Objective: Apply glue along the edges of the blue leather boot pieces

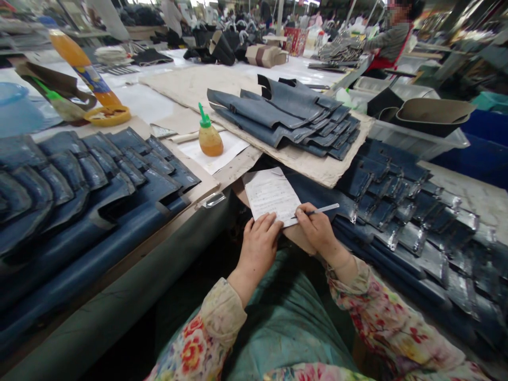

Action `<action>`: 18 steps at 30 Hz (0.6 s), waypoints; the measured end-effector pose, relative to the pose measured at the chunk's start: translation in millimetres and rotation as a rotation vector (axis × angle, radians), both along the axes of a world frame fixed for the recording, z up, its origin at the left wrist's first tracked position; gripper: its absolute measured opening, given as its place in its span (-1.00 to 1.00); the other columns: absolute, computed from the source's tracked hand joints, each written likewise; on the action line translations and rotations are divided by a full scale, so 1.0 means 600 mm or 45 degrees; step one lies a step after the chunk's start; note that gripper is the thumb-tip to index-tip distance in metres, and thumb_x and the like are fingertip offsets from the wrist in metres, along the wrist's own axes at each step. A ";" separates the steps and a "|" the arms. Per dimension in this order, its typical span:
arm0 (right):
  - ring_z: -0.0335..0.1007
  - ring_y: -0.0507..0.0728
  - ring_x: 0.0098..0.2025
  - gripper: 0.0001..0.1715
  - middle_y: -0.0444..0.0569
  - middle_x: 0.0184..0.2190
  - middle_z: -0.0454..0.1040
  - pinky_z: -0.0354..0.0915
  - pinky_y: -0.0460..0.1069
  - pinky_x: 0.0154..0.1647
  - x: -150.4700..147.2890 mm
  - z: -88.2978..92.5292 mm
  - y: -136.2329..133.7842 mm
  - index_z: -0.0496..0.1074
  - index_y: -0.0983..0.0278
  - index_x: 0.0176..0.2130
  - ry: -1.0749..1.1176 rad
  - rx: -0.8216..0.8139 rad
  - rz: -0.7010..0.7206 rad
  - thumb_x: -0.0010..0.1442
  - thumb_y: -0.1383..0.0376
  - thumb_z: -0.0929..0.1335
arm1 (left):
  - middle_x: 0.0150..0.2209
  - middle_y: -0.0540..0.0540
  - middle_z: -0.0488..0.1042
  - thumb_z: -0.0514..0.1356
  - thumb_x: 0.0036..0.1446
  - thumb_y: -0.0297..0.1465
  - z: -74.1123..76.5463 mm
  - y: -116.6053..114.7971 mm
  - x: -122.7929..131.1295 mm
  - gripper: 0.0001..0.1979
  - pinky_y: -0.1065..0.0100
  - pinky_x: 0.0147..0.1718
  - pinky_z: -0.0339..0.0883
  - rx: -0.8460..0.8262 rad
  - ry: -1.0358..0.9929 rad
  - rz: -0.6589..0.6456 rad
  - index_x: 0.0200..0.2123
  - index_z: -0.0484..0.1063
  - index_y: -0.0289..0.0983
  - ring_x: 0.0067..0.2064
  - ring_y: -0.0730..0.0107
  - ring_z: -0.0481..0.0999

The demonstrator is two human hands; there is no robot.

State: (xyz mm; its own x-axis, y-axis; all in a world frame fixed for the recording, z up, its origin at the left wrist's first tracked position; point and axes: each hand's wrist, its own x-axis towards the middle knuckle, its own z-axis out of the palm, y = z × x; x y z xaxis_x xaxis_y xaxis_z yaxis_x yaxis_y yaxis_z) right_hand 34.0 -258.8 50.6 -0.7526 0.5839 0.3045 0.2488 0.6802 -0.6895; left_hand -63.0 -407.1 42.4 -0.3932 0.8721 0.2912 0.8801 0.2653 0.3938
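Note:
A white sheet of paper [272,194] with handwritten lines lies tilted on a piece of brown cardboard [300,239] above my lap. My left hand [260,241] holds the sheet at its lower left edge, fingers bent and close together; their undersides are hidden. In my right hand [318,230] a slim pen with a clear barrel [327,208] is pinched, its tip at the paper's right edge. Just beyond the sheet, stacked dark blue leather-like pieces [286,114] rest on a beige board [341,168].
Overlapping dark blue pieces cover the left table [75,180] and the right side [416,211]. A green-capped squeeze bottle [210,140] stands ahead. An orange drink bottle [83,66] leans near a yellow lid [106,115]. Clear plastic bins [420,131] and a person [391,42] are at right.

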 end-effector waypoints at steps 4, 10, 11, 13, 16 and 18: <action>0.32 0.11 -0.35 -0.73 -0.07 -0.45 0.38 0.17 -0.03 -0.30 0.000 -0.001 0.000 0.28 0.22 -0.37 -0.021 0.015 0.022 0.27 0.17 0.15 | 0.14 -0.05 0.33 0.05 0.12 -0.55 -0.001 0.000 0.000 -0.64 0.06 0.13 0.09 0.009 0.003 0.002 -0.02 0.33 -0.15 0.17 0.25 0.25; 0.31 0.10 -0.37 -0.73 -0.08 -0.47 0.37 0.17 -0.04 -0.31 0.001 -0.002 0.001 0.27 0.22 -0.38 -0.019 0.018 0.003 0.27 0.17 0.14 | 0.14 -0.05 0.33 0.05 0.12 -0.55 0.000 -0.001 0.001 -0.63 0.06 0.13 0.08 0.004 0.000 -0.001 -0.02 0.33 -0.15 0.17 0.25 0.24; 0.31 0.10 -0.36 -0.73 -0.08 -0.47 0.37 0.17 -0.04 -0.31 0.000 -0.002 0.000 0.27 0.22 -0.38 -0.019 0.017 0.001 0.27 0.17 0.14 | 0.14 -0.05 0.33 0.05 0.12 -0.55 0.000 -0.001 0.001 -0.63 0.06 0.13 0.08 0.005 0.000 -0.001 -0.02 0.33 -0.15 0.17 0.25 0.25; 0.32 0.10 -0.36 -0.72 -0.08 -0.46 0.38 0.17 -0.04 -0.32 0.000 -0.001 0.000 0.27 0.22 -0.38 -0.021 0.026 -0.003 0.28 0.17 0.14 | 0.14 -0.05 0.33 0.04 0.13 -0.55 0.000 -0.001 0.001 -0.64 0.06 0.13 0.08 0.006 0.002 0.001 -0.02 0.33 -0.15 0.17 0.25 0.25; 0.31 0.09 -0.37 -0.72 -0.07 -0.46 0.38 0.17 -0.04 -0.32 0.000 -0.001 -0.001 0.28 0.23 -0.38 -0.011 0.045 -0.014 0.28 0.18 0.14 | 0.14 -0.05 0.33 0.04 0.13 -0.54 0.000 -0.001 0.000 -0.64 0.06 0.13 0.09 0.006 0.006 0.001 -0.02 0.32 -0.15 0.17 0.25 0.25; 0.31 0.09 -0.38 -0.72 -0.08 -0.46 0.37 0.17 -0.04 -0.32 0.001 -0.002 0.000 0.28 0.23 -0.38 0.008 0.051 -0.018 0.28 0.18 0.14 | 0.14 -0.04 0.33 0.04 0.13 -0.55 -0.001 -0.001 0.000 -0.64 0.06 0.13 0.09 0.007 0.007 -0.004 -0.02 0.32 -0.14 0.17 0.26 0.25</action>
State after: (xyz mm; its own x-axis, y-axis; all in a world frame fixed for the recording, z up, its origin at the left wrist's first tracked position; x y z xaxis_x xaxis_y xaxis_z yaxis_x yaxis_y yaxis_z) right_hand 34.3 -258.8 49.4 -0.7421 0.5819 0.3327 0.2544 0.7037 -0.6634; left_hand -63.1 -407.8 41.8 -0.3887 0.8718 0.2982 0.8832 0.2603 0.3902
